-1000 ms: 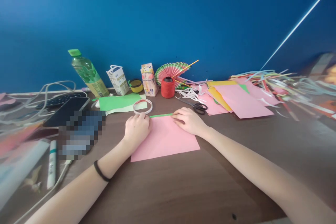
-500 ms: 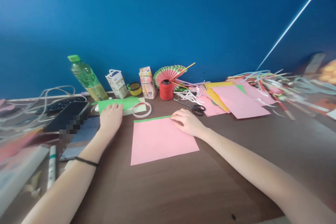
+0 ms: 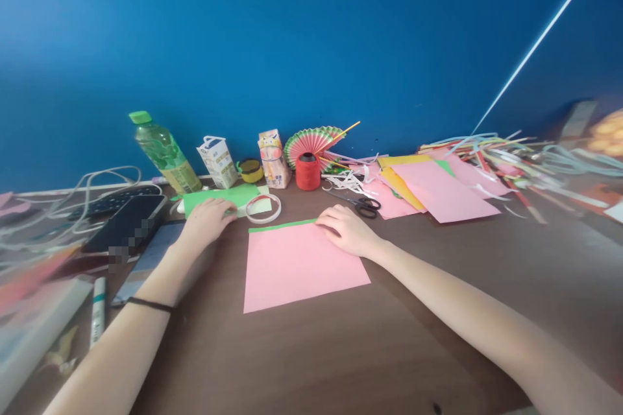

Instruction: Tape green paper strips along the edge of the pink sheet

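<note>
A pink paper sheet (image 3: pixel 299 264) lies flat on the brown table, with a thin green strip (image 3: pixel 282 225) along its far edge. My right hand (image 3: pixel 346 229) rests on the sheet's far right corner, fingers flat and pressing down. My left hand (image 3: pixel 207 220) lies to the left on a green paper (image 3: pixel 228 195), fingers curled loosely over its near edge. A roll of clear tape (image 3: pixel 263 208) sits just right of that hand, between the green paper and the pink sheet.
Black scissors (image 3: pixel 363 203), a red thread spool (image 3: pixel 308 172), a paper fan (image 3: pixel 314 140), small cartons (image 3: pixel 217 155) and a green bottle (image 3: pixel 163 152) line the back. Pink and yellow sheets (image 3: pixel 433 189) and paper strips lie right. A phone (image 3: pixel 127 224), cables and a marker (image 3: pixel 98 308) lie left.
My left hand left the pink sheet's far left corner and moved left onto the green paper. The right hand stayed put on the sheet.
</note>
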`<state>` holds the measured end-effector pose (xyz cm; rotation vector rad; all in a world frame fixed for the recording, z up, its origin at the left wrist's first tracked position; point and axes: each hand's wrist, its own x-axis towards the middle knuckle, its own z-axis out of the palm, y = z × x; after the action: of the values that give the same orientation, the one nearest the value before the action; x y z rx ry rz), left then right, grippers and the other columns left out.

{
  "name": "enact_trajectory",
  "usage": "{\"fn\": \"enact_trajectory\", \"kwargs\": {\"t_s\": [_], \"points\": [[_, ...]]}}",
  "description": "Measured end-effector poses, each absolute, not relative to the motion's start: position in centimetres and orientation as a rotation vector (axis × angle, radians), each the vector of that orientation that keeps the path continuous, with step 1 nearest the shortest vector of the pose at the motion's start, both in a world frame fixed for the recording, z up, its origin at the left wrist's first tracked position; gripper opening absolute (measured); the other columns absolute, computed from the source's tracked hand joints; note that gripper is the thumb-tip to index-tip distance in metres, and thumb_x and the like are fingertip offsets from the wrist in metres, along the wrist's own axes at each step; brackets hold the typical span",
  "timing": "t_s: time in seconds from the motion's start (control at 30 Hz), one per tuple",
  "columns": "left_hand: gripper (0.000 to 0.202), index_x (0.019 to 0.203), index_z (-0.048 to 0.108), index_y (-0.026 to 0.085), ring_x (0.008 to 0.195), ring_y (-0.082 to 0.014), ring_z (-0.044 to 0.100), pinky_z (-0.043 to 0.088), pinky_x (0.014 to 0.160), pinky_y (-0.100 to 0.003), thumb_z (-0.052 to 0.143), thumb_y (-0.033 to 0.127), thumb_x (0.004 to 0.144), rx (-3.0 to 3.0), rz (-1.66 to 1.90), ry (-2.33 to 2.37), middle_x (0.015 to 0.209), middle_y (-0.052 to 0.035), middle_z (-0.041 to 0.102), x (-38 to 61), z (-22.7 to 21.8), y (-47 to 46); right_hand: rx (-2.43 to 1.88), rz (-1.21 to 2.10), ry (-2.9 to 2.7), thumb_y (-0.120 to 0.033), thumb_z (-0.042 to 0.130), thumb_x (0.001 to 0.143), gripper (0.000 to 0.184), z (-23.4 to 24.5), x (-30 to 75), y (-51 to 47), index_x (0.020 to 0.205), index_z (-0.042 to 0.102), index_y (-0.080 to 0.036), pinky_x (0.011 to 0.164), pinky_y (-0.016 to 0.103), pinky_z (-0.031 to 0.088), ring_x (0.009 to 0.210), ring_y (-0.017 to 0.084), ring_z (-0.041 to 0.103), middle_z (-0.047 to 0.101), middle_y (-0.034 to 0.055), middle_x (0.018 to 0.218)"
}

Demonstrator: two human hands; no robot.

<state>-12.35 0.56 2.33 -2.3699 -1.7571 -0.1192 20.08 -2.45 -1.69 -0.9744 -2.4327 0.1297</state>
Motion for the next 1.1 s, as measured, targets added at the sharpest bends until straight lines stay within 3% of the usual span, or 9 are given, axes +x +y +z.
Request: {"fn": "enact_trajectory", "kwargs": {"t_s": [0.67, 0.93, 1.1], "points": [[0.024, 0.081, 0.056, 0.015, 0.082, -0.0264, 0.055, 0.041, 0.069, -0.034, 0.033, 0.020, 0.087, -2.154, 0.005, -1.490, 0.080, -0.0121, 0.058, -10.9, 0.8, 0.6, -0.994, 0.150, -2.436, -0.010, 0.047, 0.081, 0.023, -1.9, 20.0, -2.3, 0.098, 0.061, -0.016, 0.080, 0.034, 0.037, 0.088, 0.019, 0.045, 0.060, 0.0073, 0.098], [0.024, 0.083, 0.052, 0.014, 0.080, -0.0257, 0.055, 0.041, 0.070, -0.034, 0.030, 0.021, 0.087, -1.981, -0.371, -1.689, 0.083, -0.0130, 0.056, -10.8, 3.2, 0.2, -0.997, 0.161, -2.430, -0.010, 0.046, 0.081, 0.023, -1.7, 20.0, -2.3, 0.098, 0.061, -0.015, 0.081, 0.034, 0.037, 0.088, 0.020, 0.045, 0.060, 0.0078, 0.097], [0.025, 0.093, 0.051, 0.014, 0.086, -0.0283, 0.056, 0.042, 0.066, -0.035, 0.032, 0.027, 0.087, -1.838, -0.698, -1.866, 0.094, -0.0158, 0.055, -10.9, 5.0, -0.5, -1.002, 0.158, -2.438, -0.012, 0.045, 0.082, 0.023, -1.8, 19.9, -2.4, 0.098, 0.061, -0.014, 0.080, 0.034, 0.037, 0.088, 0.020, 0.045, 0.060, 0.0082, 0.098]]}}
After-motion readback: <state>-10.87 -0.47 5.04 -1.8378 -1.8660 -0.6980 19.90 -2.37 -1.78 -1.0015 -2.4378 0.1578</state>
